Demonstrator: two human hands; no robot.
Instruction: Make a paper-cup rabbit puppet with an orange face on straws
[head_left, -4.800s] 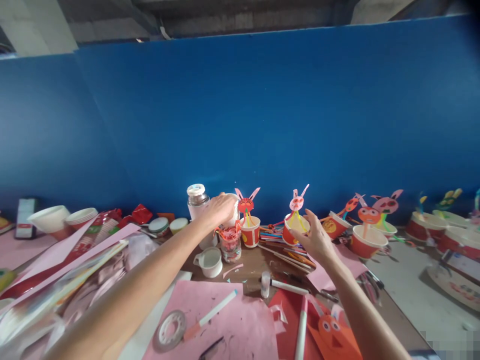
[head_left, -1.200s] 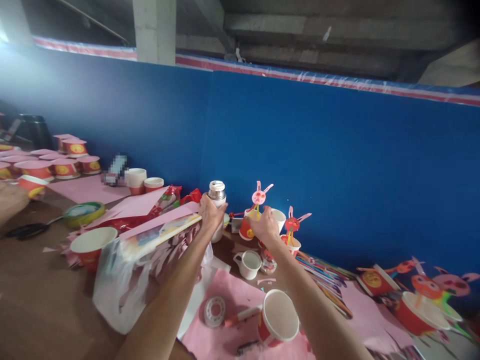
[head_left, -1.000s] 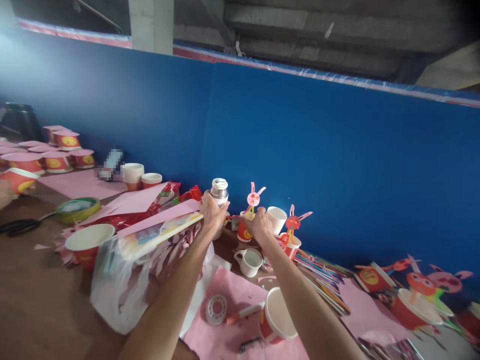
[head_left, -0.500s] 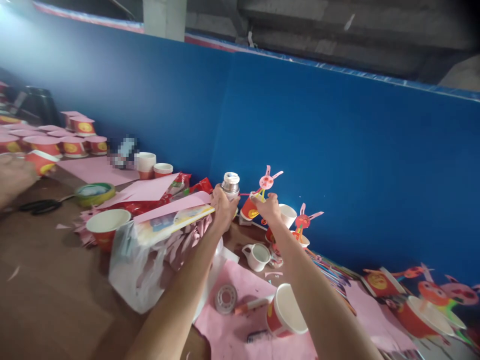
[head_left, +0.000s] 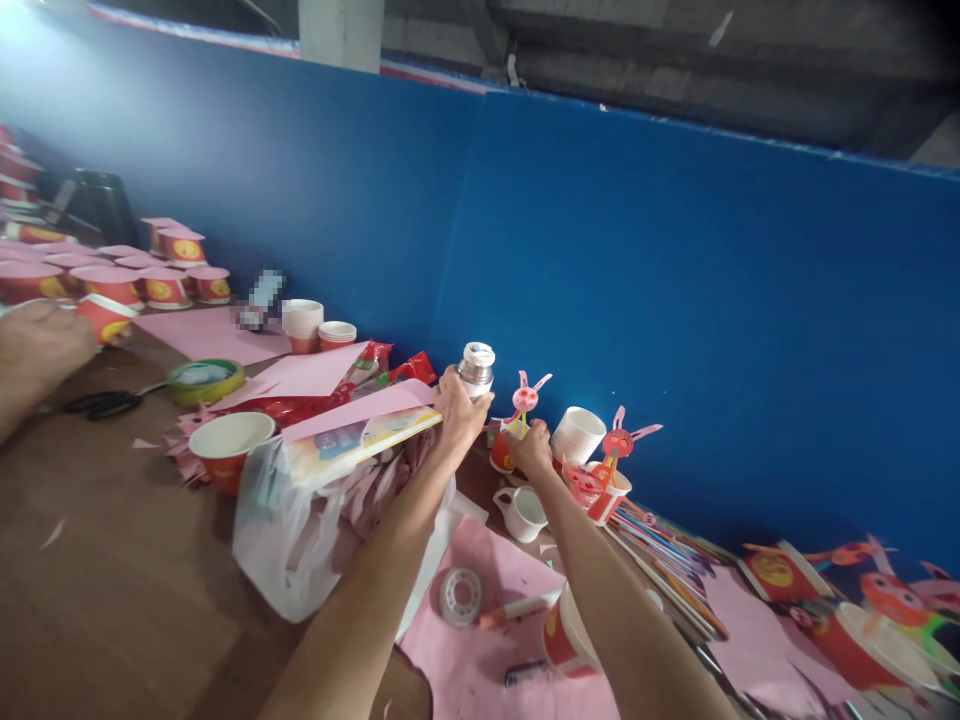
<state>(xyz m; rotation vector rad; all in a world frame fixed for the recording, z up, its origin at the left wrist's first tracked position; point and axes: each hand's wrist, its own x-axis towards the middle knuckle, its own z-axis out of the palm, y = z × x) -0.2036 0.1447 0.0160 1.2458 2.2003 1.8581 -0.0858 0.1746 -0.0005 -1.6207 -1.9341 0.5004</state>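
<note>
Head view, hands [head_left: 460,414] [head_left: 535,449] above littered brown table [head_left: 142,570], blue partition [head_left: 675,280] behind.

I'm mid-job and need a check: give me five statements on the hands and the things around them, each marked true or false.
1. The left hand holds the flask. True.
2. The right hand is on a marker. False: the right hand is at the red cup with the pink rabbit figure.
3. The white mug lies tipped over. False: the white mug stands upright.
4. A white tape roll lies on pink paper. True.
5. The scissors lie beside the green roll. True.
</note>
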